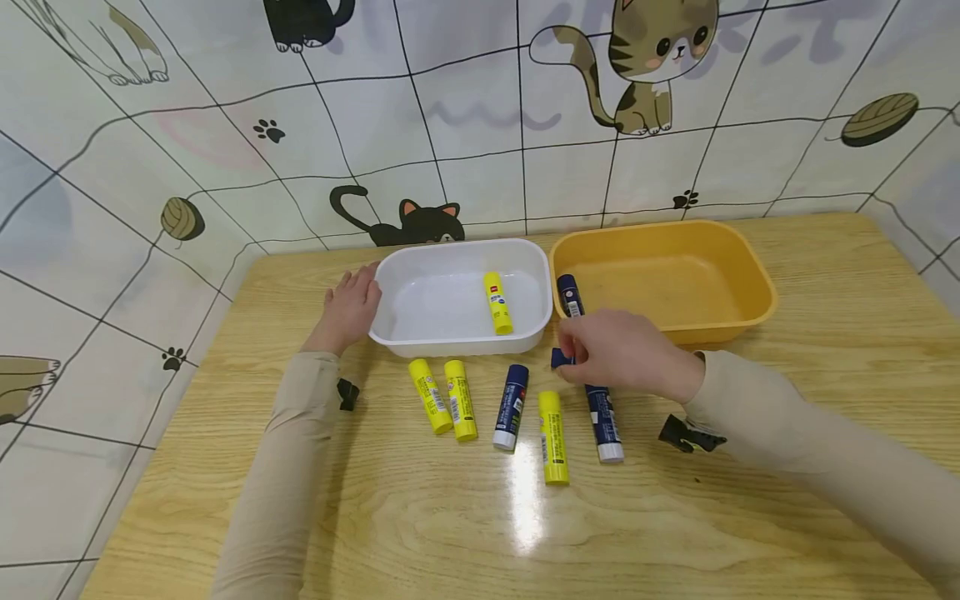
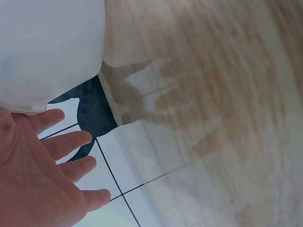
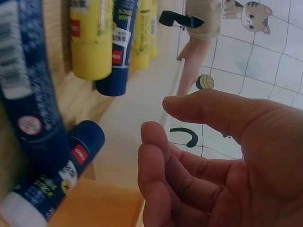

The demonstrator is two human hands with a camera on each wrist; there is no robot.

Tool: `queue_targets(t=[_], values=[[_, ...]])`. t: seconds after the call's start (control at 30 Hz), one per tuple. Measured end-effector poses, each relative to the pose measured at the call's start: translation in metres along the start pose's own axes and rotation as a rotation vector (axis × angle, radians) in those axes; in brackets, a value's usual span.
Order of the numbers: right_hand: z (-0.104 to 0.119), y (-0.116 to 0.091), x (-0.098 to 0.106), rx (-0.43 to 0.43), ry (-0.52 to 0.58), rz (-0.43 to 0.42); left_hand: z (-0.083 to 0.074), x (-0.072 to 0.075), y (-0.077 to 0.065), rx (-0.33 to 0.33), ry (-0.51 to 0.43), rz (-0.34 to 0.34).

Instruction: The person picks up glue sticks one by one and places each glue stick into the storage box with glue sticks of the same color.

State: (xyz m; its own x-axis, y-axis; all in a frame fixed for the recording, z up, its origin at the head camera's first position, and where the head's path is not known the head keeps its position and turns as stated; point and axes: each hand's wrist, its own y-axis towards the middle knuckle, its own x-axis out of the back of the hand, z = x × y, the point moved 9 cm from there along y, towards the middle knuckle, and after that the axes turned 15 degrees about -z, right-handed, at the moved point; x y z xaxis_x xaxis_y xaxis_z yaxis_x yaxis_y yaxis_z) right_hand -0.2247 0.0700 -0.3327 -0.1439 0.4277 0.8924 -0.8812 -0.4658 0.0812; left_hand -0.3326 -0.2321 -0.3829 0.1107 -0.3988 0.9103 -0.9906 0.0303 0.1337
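Note:
My left hand (image 1: pixel 347 310) rests at the left end of a white plastic basin (image 1: pixel 457 343), its fingers extended along the wall in the left wrist view. A yellow glue stick (image 1: pixel 497 304) lies in that basin. My right hand (image 1: pixel 626 354) hovers at the front of an orange-yellow basin (image 1: pixel 723 321), with a gap between thumb and fingertips and nothing held in the right wrist view. Below it lies a navy glue stick (image 3: pixel 61 179), partly hidden in the head view. Another navy glue stick (image 1: pixel 570 293) is inside the orange-yellow basin's left end.
In front of the basins on the wooden table (image 1: pixel 420 517) lie yellow glue sticks (image 1: pixel 430 396), (image 1: pixel 461 400), (image 1: pixel 553 437) and navy ones (image 1: pixel 512 408), (image 1: pixel 603 423). A cat-patterned wall covering (image 1: pixel 480 125) stands behind the table. The basins sit side by side near the back edge.

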Motion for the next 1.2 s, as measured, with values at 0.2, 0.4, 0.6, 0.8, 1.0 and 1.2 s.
queue_targets(t=[0.2, 0.4, 0.6, 0.8, 1.0, 1.2], values=[[-0.005, -0.019, -0.012, -0.006, -0.061, 0.050, 0.001, 0.000, 0.000, 0.000, 0.012, 0.001], [-0.019, -0.033, -0.020, -0.054, -0.139, 0.057, 0.003, -0.001, 0.000, 0.004, 0.022, 0.008], [-0.030, -0.042, -0.031, -0.097, -0.218, 0.066, 0.002, 0.000, 0.000, -0.003, 0.023, 0.006], [-0.030, -0.041, -0.042, -0.100, -0.250, 0.062, 0.002, 0.000, 0.000, -0.003, 0.014, 0.004], [-0.026, -0.038, -0.048, -0.084, -0.233, 0.054, 0.002, -0.001, 0.000, 0.001, 0.009, 0.013], [-0.026, -0.035, -0.051, -0.084, -0.228, 0.052, 0.002, -0.002, 0.001, 0.002, 0.009, 0.011]])
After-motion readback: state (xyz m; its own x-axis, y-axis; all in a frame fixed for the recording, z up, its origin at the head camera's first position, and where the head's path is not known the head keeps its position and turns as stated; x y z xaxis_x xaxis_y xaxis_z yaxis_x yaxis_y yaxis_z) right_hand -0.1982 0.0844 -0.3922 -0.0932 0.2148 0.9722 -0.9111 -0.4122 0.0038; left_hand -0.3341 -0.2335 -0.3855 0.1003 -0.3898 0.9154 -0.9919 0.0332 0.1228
